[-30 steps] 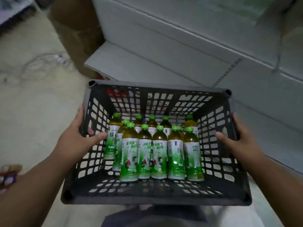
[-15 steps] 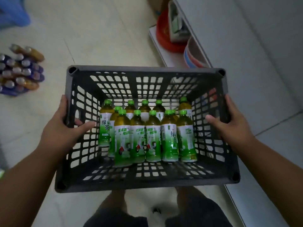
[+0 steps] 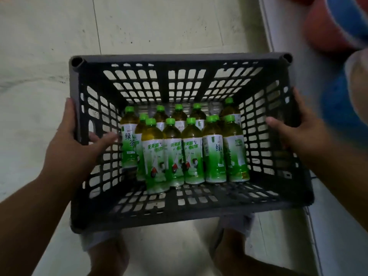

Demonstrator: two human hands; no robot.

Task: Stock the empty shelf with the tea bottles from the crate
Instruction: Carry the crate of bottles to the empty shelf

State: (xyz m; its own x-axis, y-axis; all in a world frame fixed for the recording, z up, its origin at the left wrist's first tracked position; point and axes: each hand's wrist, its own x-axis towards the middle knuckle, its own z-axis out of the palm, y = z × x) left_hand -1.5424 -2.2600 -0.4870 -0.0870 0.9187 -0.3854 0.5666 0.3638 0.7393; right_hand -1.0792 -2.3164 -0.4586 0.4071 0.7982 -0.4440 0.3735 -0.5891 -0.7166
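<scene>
The tea bottles point(image 3: 185, 148) stand upright in a tight cluster on the floor of the crate point(image 3: 179, 204), set toward its far right part. We count about eleven green caps; the rear row is largely hidden behind the front row, so the exact number cannot be confirmed. Label print is partly readable on the front bottles only.

We hold the dark slotted crate by its two short sides. The left hand point(image 3: 73, 148) grips the left wall, thumb inside and fingers outside. The right hand point(image 3: 298, 138) grips the right wall, thumb inside; its fingers are hidden behind the wall.

Below the crate, two legs point(image 3: 107, 255) show over a pale tiled floor point(image 3: 139, 26). At upper right, red and blue round items point(image 3: 338, 36) are blurred and cut off by the frame edge.
</scene>
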